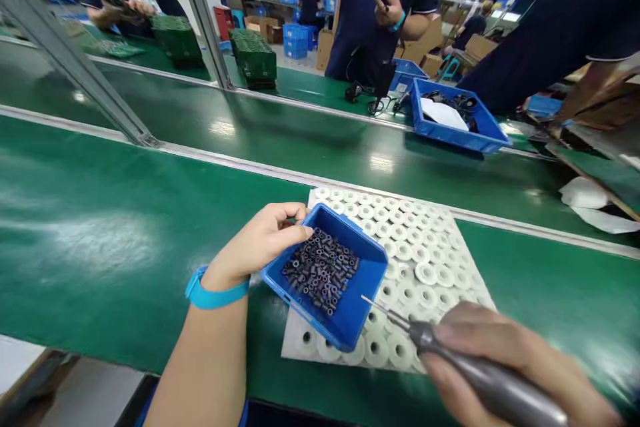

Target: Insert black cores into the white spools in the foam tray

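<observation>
My left hand, with a blue band on the wrist, grips the rim of a blue bin, thumb over the edge. Small dark cylindrical parts lie heaped in the bin, which is tilted. My right hand is wrapped round the dark handle of a thin-tipped tool. The tool's tip is near the bin's right wall. Beneath and behind the bin lies a white sheet with rows of pale round pieces, each with a hole in the middle.
A metal post rises at the left from a rail. Beyond the conveyor stand green board stacks and a blue tray with black parts. Several people are across the line; one holds a small black object.
</observation>
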A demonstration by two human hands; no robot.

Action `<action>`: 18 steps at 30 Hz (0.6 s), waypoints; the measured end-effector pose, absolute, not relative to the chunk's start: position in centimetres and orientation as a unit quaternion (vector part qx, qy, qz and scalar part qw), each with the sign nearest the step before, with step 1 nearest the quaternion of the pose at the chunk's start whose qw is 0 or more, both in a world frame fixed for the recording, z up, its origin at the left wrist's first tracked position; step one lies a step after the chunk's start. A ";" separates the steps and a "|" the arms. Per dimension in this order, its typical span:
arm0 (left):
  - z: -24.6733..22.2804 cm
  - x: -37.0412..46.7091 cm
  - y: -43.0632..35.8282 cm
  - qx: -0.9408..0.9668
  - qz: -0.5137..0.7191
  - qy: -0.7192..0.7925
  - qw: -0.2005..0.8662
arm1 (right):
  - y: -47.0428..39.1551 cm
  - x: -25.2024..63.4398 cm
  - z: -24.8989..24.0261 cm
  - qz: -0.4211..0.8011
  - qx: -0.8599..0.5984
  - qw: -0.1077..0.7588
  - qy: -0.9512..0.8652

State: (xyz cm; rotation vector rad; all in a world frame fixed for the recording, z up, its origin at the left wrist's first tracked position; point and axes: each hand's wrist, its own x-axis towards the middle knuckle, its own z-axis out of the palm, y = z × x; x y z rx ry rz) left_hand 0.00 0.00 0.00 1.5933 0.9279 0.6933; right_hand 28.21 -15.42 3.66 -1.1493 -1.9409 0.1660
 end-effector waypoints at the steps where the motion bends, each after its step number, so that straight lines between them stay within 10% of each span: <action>1: 0.1 0.2 0.1 0.676 0.287 0.392 0.554 | -15.5 27.6 2.9 0.068 -0.451 0.426 -0.782; 18: 0.7 0.6 -0.3 0.686 0.255 0.393 0.557 | -13.7 24.3 0.1 0.081 -0.412 0.398 -0.816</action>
